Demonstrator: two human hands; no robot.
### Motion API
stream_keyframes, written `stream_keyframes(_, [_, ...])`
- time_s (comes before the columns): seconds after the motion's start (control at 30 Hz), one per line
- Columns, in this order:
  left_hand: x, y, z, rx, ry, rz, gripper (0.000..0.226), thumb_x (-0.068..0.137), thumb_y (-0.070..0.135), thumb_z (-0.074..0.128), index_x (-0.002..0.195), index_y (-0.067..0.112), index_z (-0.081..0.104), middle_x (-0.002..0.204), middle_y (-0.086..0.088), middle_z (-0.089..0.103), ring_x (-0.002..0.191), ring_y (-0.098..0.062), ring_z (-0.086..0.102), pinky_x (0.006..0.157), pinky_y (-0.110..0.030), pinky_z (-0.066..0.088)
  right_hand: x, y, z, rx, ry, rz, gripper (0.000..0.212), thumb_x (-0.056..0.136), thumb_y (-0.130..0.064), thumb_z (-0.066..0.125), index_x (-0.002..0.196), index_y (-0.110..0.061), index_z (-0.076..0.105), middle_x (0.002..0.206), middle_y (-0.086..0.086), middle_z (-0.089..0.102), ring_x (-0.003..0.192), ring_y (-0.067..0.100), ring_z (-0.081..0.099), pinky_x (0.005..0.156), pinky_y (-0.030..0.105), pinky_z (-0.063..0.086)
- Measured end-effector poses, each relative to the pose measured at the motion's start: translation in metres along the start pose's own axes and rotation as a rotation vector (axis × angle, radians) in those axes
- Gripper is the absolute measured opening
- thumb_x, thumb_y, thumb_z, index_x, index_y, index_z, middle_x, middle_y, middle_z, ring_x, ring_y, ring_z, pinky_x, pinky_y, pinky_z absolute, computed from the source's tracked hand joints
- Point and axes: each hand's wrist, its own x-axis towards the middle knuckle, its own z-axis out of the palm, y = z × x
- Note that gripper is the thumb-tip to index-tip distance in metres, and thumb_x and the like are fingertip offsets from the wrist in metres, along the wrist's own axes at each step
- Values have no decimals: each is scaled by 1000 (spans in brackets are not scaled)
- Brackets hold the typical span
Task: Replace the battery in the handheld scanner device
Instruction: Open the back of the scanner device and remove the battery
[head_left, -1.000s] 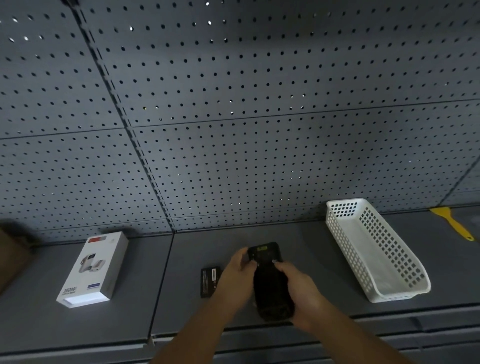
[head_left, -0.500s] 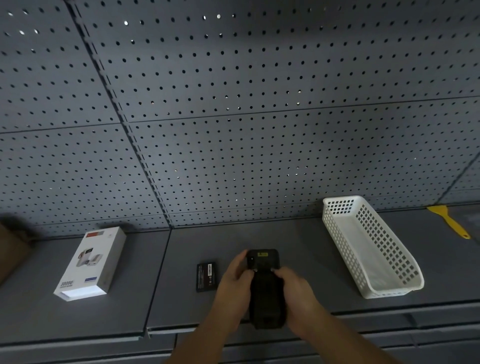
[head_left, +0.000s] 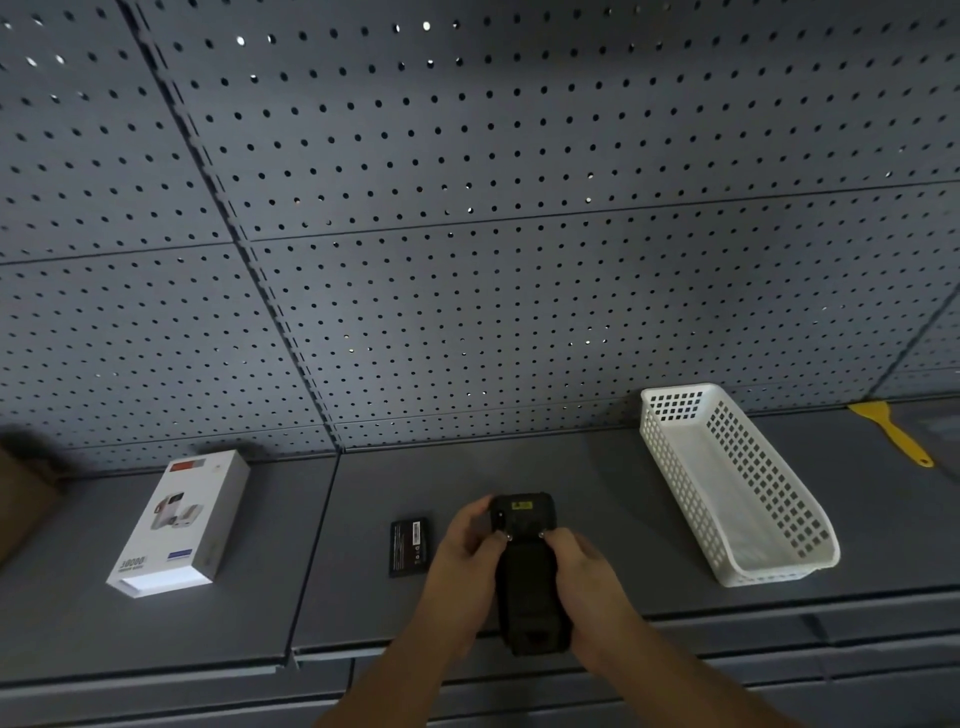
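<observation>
Over shelf edge | both hands (head_left: 524, 571) wrapped round black scanner (head_left: 527, 577) | battery (head_left: 409, 546) lying just left

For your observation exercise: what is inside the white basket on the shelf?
The white basket looks empty: only its bare floor shows. The near wall hides a thin strip of the floor.

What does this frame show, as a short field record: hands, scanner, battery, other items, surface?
left hand: grips the scanner's left side, thumb near its top
right hand: grips the scanner's right side
scanner: black, back up, held in both hands at the shelf's front edge
battery: loose, flat on the shelf, left of the scanner, untouched
box: white, lying far left
basket: white, looks empty, right
scraper: yellow, far right
shelf: grey, pegboard behind
</observation>
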Motion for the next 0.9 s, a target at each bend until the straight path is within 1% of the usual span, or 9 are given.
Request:
stream_keyframes(0.07, [0,-1,0,-23,-6,-7,36,104,4,51,128,27,63,124,-5,71,113,-20,69,95,-32,57,0,0,0,3,-5,-8,27,101,-27,53,107,-11,74,101,24,78,86,39,76,61,44,64])
stream_keyframes(0.13, [0,-3,0,-45,-6,-19,37,105,4,49,130,27,63,124,-3,71,108,-15,70,88,-27,58,-1,0,1,14,-16,7,27,102,-28,53,109,-12,74,104,25,78,93,42,77,70,52,66])
stream_keyframes(0.27, [1,-7,1,-73,19,-19,37,104,4,50,128,28,65,123,-1,73,101,-10,72,79,-21,57,0,2,3,36,-15,17,27,103,-29,52,112,-13,74,101,22,80,90,39,78,67,45,65])
stream_keyframes(0.43, [2,-6,-2,-124,17,-23,34,103,3,53,128,23,64,120,-7,71,108,-23,69,94,-39,59,-1,4,5,65,-33,10,26,105,-28,52,112,-14,72,104,22,79,91,38,77,70,46,65])
stream_keyframes(0.5, [3,-4,-3,-137,6,-16,33,103,2,55,128,22,63,119,-10,69,107,-25,68,100,-44,57,-1,4,5,80,-39,3,25,105,-28,52,111,-13,72,102,21,78,88,36,76,66,42,64])
stream_keyframes(0.63, [4,-3,-6,-158,-5,-24,32,101,2,58,128,20,63,108,-10,67,100,-25,67,100,-48,56,-1,4,4,87,-62,-5,26,104,-29,54,112,-13,72,105,23,78,88,36,76,64,41,62])
stream_keyframes(0.73, [5,-3,-10,-175,-18,-29,32,100,0,59,125,20,63,104,-9,68,97,-24,67,94,-43,57,1,4,2,69,-78,-21,26,104,-31,55,112,-14,73,107,23,79,90,37,76,68,43,63])
stream_keyframes(0.8, [5,-4,-11,-167,-25,-32,33,100,1,59,126,20,63,108,-11,69,100,-24,68,91,-40,58,3,5,1,60,-93,-27,27,104,-31,55,114,-14,73,108,24,79,92,37,76,71,46,64])
stream_keyframes(0.9, [6,-5,-11,-109,-17,-15,33,101,6,60,128,24,64,120,-10,71,112,-26,69,101,-44,57,5,5,0,96,-127,11,32,104,-33,53,120,-13,71,113,24,77,96,37,75,76,48,63])
